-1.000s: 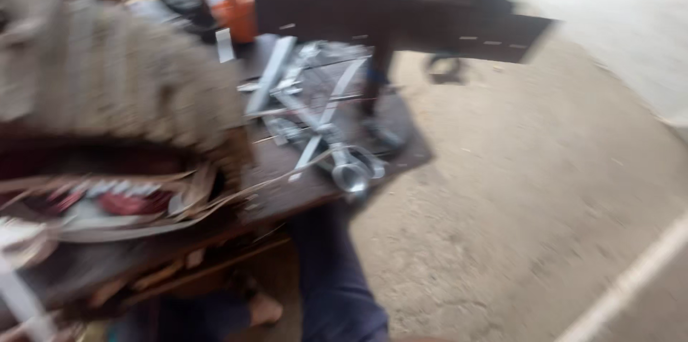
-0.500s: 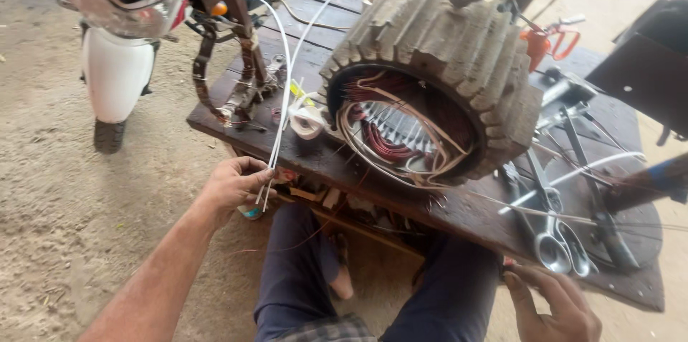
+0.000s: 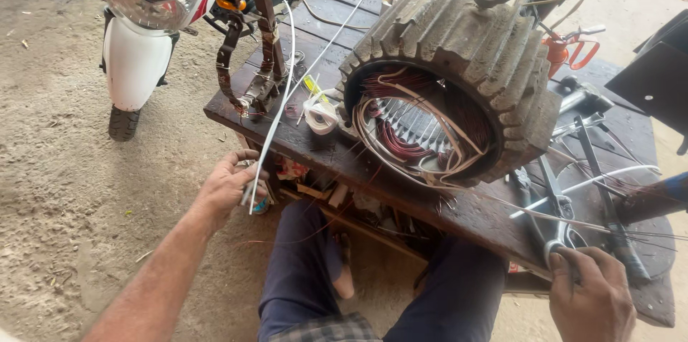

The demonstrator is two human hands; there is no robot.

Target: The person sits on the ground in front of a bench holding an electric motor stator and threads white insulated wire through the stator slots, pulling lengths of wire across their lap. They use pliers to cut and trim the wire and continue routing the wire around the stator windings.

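One white strip (image 3: 276,91) in left hand (image 3: 228,183), running up-right across bench (image 3: 401,184).

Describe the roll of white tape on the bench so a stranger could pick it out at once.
Start at the big ribbed grey motor housing lying on the dark wooden bench, its open end showing copper windings. Just to the left of that opening, on the bench top, sits the roll of white tape. It is the only small white ring there; the neighbours are thin white sleeving strips and a rusty metal stand.
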